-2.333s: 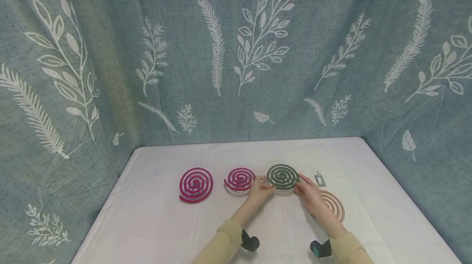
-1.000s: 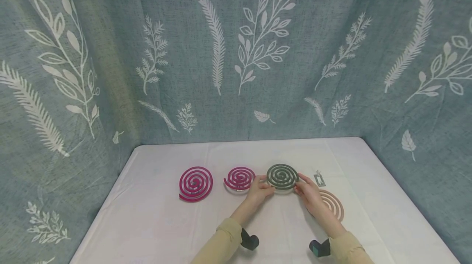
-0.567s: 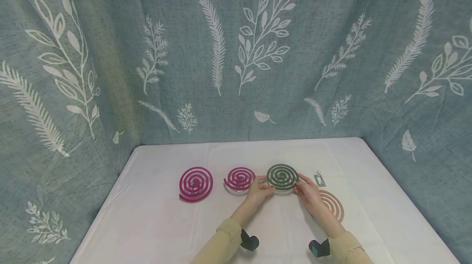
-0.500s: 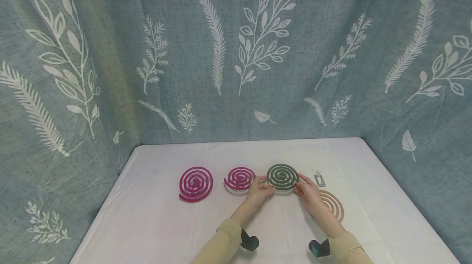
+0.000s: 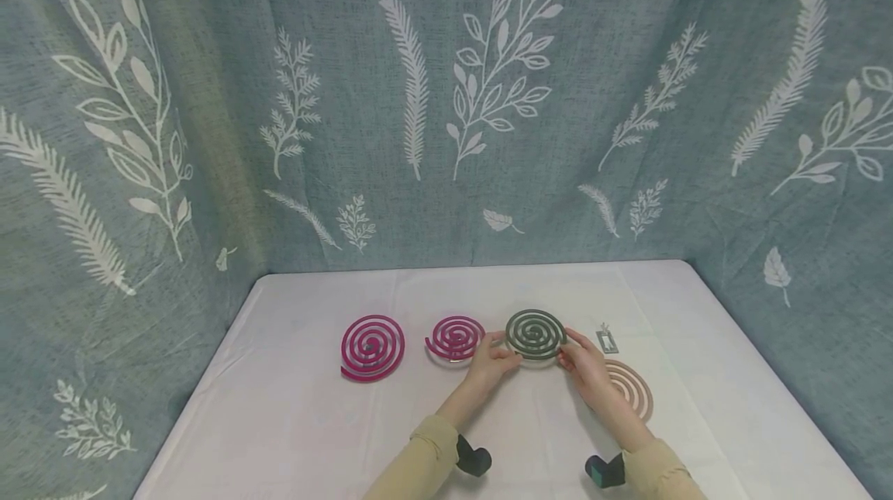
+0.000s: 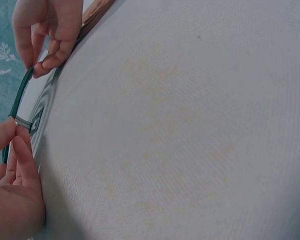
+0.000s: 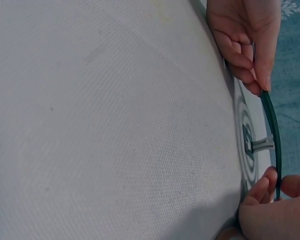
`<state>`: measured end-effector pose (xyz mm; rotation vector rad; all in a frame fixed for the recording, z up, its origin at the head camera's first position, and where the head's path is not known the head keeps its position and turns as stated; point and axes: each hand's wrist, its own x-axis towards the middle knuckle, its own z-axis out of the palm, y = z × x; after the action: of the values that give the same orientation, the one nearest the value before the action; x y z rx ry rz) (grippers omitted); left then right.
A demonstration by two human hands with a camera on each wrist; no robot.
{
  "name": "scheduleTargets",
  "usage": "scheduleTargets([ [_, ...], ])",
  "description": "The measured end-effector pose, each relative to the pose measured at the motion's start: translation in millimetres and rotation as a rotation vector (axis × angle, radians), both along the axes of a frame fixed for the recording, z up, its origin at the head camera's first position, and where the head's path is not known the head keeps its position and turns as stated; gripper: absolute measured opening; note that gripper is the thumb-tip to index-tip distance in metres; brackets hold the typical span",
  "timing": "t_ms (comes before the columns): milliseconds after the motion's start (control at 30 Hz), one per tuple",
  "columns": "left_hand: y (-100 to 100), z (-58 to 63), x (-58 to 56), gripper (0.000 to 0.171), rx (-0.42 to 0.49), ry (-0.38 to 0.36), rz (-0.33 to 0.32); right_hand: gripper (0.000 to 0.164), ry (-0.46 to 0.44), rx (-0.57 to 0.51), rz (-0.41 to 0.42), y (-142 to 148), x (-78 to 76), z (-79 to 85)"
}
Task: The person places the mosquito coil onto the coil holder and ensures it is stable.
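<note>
A dark green mosquito coil (image 5: 533, 332) sits level above the table in the head view, on a small metal stand (image 7: 262, 144) that shows under it in both wrist views. My left hand (image 5: 488, 367) pinches its left edge between thumb and fingers. At the opposite edge my right hand (image 5: 587, 370) pinches it the same way. The stand's flat base rests on the cloth, with the coil's ringed shadow around it. To the left, a magenta coil (image 5: 456, 338) stands raised on its own stand, close to my left fingers.
Another magenta coil (image 5: 373, 346) is farther left. A tan coil (image 5: 640, 393) lies on the white table (image 5: 279, 407), partly hidden by my right wrist. Behind it lies a loose metal stand (image 5: 608, 342). A patterned grey-blue curtain (image 5: 335, 97) surrounds the table's back and sides.
</note>
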<state>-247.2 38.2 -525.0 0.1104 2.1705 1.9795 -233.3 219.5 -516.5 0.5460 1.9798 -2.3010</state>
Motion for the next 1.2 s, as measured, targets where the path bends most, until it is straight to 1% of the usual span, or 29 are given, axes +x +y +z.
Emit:
scheduleTargets([
  [67, -0.4, 0.0, 0.4, 0.055, 0.002, -0.005, 0.001, 0.054, 0.043, -0.03, 0.008, 0.2, 2.2, -0.6],
  [133, -0.8, 0.6, 0.8, 0.056, 0.005, -0.007, 0.001, 0.054, 0.063, -0.039, 0.011, 0.1, 3.8, 0.0],
  [233, -1.0, 0.5, 0.7, 0.056, 0.009, -0.004, 0.0, 0.054, 0.043, -0.018, 0.008, -0.6, 3.8, 2.0],
  [267, -0.9, 0.5, 0.7, 0.056, 0.01, -0.003, 0.0, 0.055, 0.018, 0.006, 0.005, -1.2, 3.1, 3.3],
  [367, -0.9, 0.8, 0.6, 0.057, 0.02, -0.003, -0.001, 0.054, -0.016, 0.018, -0.004, -1.9, 1.9, 5.3],
  [567, -1.3, -0.2, 1.6, 0.057, 0.029, 0.005, -0.005, 0.053, -0.023, 0.007, -0.009, -1.6, 0.0, 4.6],
  [767, -2.2, -1.8, 1.5, 0.059, 0.01, 0.011, -0.021, 0.053, -0.029, 0.052, 0.0, -0.5, -0.7, 3.3],
  [800, -2.6, 0.7, 2.9, 0.059, 0.006, 0.01, -0.025, 0.053, -0.033, 0.061, -0.001, -0.6, -0.4, 3.6],
  [867, -4.1, 10.4, 8.5, 0.058, 0.017, 0.013, -0.03, 0.053, -0.035, 0.067, -0.004, -0.5, -0.7, 3.2],
  [933, -4.4, 13.1, 10.1, 0.057, 0.023, 0.018, -0.034, 0.053, -0.037, 0.071, -0.008, -0.6, -1.2, 2.7],
  [1000, -4.6, 12.6, 10.0, 0.057, 0.022, 0.015, -0.036, 0.053, -0.037, 0.073, -0.009, -0.6, -1.5, 2.4],
  [1033, -4.5, 9.7, 8.6, 0.058, 0.02, 0.013, -0.037, 0.053, -0.038, 0.074, -0.009, -0.4, -1.7, 1.9],
  [1100, -3.1, 0.2, 3.0, 0.058, 0.011, 0.005, -0.032, 0.053, -0.04, 0.07, -0.012, -0.7, -1.3, 2.5],
  [1133, -2.9, -2.3, 1.6, 0.059, 0.008, 0.001, -0.031, 0.053, -0.04, 0.068, -0.012, -0.8, -1.1, 3.0],
  [1200, -2.7, -2.5, 1.2, 0.058, -0.001, 0.003, -0.03, 0.053, -0.041, 0.064, -0.01, -1.0, -0.7, 3.6],
])
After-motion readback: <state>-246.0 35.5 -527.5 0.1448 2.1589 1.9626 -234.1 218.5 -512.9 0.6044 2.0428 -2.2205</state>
